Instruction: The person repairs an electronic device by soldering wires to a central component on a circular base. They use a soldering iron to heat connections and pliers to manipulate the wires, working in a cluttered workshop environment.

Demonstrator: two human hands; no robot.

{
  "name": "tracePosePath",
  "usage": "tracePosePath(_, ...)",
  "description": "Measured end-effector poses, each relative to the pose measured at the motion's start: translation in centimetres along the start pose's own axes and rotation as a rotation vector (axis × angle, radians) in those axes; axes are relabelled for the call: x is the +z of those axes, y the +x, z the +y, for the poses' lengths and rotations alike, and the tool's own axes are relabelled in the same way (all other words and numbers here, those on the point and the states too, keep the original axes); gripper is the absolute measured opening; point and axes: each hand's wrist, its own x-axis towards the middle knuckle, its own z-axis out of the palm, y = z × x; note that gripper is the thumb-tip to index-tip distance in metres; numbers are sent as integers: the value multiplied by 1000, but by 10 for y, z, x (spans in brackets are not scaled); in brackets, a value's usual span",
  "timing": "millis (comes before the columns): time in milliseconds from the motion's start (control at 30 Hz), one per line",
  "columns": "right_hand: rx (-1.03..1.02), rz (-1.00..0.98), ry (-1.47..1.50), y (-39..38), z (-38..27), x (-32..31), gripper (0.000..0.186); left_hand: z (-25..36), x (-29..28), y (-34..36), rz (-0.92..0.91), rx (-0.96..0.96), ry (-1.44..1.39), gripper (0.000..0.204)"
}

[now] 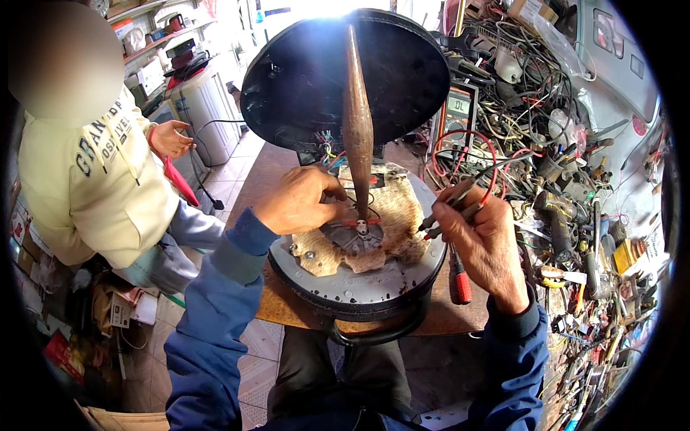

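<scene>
Right hand (478, 241) pinching multimeter probes (427, 224), tips slanting down-left — central terminal fitting (362, 228) lies leftward; left hand (298, 202) nearer — cannot tell its grip.

Harsh white glare (351, 16) at top centre

A repair workshop: tangled cables (528, 80) fill the far right, and tools (595, 255) lie heaped along the right side. On a wooden table (472, 316) sits 1 opened appliance (352, 285) with bared wiring (332, 156); 1 screwdriver (461, 284) lies to its right, 1 multimeter (458, 109) farther off. Laden shelves (164, 39) line the far left.
</scene>
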Motion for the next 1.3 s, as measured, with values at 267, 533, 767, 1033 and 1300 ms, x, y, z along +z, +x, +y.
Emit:
tracePosePath(267, -44, 51, 29, 3, 14, 4, 16, 14, -8, -2, -72, -22, 132, 25)
tracePosePath(533, -51, -199, -227, 16, 25, 5, 12, -6, 0, 0, -13, -74, -123, 24)
tracePosePath(767, 123, -198, -186, 16, 21, -2, 17, -25, 1, -7, -9, -145, -475, 19)
tracePosePath(1033, -191, -103, -227, 28, 5, 57, 25, -31, 1, -8, 64, 4, -555, 24)
tracePosePath(1300, -301, -48, -774, 46, 12, 108, 45, -26, -3, -13, 81, 28, -517, 21)
